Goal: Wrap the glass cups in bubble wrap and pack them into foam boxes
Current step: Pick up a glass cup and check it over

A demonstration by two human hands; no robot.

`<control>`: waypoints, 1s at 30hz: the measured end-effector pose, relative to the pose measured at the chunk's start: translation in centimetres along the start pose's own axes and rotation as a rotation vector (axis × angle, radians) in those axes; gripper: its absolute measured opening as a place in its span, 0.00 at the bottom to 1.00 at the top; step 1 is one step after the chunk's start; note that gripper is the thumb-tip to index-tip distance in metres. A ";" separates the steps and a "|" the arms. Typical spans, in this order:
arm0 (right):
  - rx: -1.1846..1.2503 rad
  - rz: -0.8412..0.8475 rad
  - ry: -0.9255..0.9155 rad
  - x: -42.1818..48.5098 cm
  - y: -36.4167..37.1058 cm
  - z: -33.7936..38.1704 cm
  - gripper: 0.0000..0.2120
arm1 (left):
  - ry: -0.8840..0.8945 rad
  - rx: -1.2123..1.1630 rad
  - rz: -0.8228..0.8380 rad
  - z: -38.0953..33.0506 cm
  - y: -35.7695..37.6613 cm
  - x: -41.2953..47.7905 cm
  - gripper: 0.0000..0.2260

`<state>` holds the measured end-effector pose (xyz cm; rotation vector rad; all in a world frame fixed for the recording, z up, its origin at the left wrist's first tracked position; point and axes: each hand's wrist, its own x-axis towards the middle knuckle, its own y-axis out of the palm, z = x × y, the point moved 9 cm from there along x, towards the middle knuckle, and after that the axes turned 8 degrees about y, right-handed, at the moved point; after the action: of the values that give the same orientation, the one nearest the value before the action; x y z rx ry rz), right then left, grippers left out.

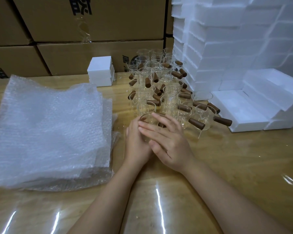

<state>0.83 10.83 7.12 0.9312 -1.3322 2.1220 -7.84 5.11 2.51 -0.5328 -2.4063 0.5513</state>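
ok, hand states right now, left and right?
left hand: wrapped round a glass cup, holding it.
right hand: open, straight fingers laid over the cup and the left hand.

Centre frame, the right hand (167, 142) covers most of a glass cup (146, 119); only its rim shows. The fingers of the left hand (136, 144) lie hidden beneath the right, so its hold is unclear. The bubble wrap stack (46, 129) runs off the left edge. The foam boxes (227, 39), upper right, are cut by the top and right edges.
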 end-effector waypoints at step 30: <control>-0.026 0.017 -0.051 -0.1 -0.1 0.6 0.19 | -0.178 -0.164 -0.151 2.1 -1.3 -0.4 0.22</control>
<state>1.15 10.29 7.25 0.9724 -1.3941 2.1012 -9.20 3.30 1.49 -0.3788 -2.6502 0.3500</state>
